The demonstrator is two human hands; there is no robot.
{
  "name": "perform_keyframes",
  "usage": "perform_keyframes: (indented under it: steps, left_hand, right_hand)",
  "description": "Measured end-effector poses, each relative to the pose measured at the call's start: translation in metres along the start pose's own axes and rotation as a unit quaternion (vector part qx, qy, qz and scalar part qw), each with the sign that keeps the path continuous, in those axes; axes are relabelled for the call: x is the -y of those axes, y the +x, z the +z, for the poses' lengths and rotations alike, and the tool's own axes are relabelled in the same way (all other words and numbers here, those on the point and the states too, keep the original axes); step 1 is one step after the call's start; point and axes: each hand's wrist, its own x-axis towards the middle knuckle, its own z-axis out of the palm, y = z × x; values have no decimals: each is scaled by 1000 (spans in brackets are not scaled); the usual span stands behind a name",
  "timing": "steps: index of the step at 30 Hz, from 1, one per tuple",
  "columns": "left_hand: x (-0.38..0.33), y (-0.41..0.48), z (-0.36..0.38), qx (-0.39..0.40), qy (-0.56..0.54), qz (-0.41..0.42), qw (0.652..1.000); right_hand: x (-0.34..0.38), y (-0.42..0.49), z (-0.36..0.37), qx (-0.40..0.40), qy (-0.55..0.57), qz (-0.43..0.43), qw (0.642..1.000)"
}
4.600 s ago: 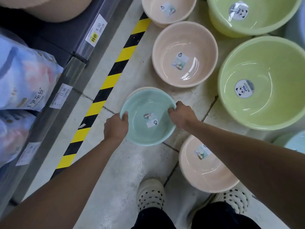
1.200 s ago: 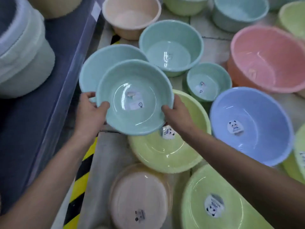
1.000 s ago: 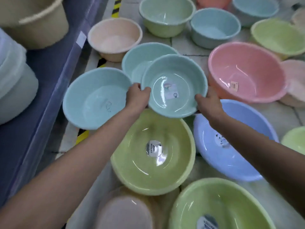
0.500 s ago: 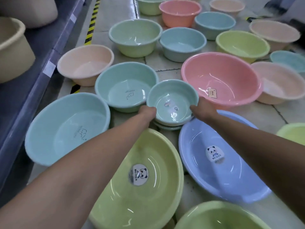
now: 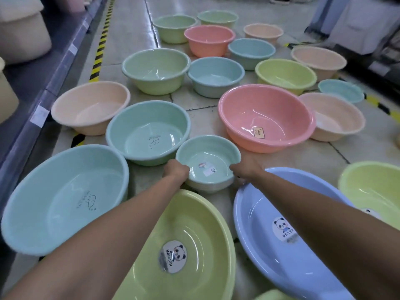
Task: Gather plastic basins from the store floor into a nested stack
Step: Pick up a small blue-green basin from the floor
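Small basin (image 5: pixel 207 163) nested in another on floor (image 5: pixel 129 35), between left hand (image 5: pixel 175 171) and right hand (image 5: pixel 245 168). Larger basins all around. Shelf (image 5: pixel 32 87) far left. Striped tape (image 5: pixel 101 40) beside shelf.

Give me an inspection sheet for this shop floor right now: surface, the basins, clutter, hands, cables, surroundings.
Surface: pale tiled floor, yellow-black hazard tape along the left.
Job's things: small green basin sits nested in a pale basin beneath it; many loose basins all round, among them a large pink basin, a blue basin and a yellow-green basin with panda stickers.
Clutter: nothing seen besides the basins.
Hands: left hand and right hand grip opposite sides of the small green basin's rim.
Cables: nothing seen.
Surroundings: shelf with price tags on the left; blurred fixtures far right.
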Motion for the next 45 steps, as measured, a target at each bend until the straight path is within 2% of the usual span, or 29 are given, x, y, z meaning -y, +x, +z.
perform_keyframes:
  steps: [4,7,11,15,20,27,35,38,45]
  left_hand:
    - [-6,-7,-13,-13,-100,39,994]
    - [-20,-23,-23,-8,-158,64,985]
    - [-46,-56,-26,-4,-184,105,977]
    - [-72,-98,-16,3,-175,147,974]
    - [-125,-182,-3,39,-160,174,971]
    - [-238,-335,-26,92,-83,106,987]
    - [-407,-563,-93,152,-87,76,982]
    - [-459,-640,-110,149,-96,52,983]
    - [-498,-792,-119,155,-120,-27,980]
  right_hand:
    - [7,-23,-22,-4,167,-42,985]
    - [18,-43,-39,19,229,-5,973]
    - [15,-64,-67,17,260,28,965]
    - [-4,-84,-106,-13,267,12,964]
    - [-29,-135,-190,-53,293,9,955]
    - [-43,-261,-347,-55,310,95,944]
    - [-12,-425,-565,-45,333,131,933]
    - [0,-476,-644,-23,336,145,930]
    - [-9,-592,-762,4,295,166,941]
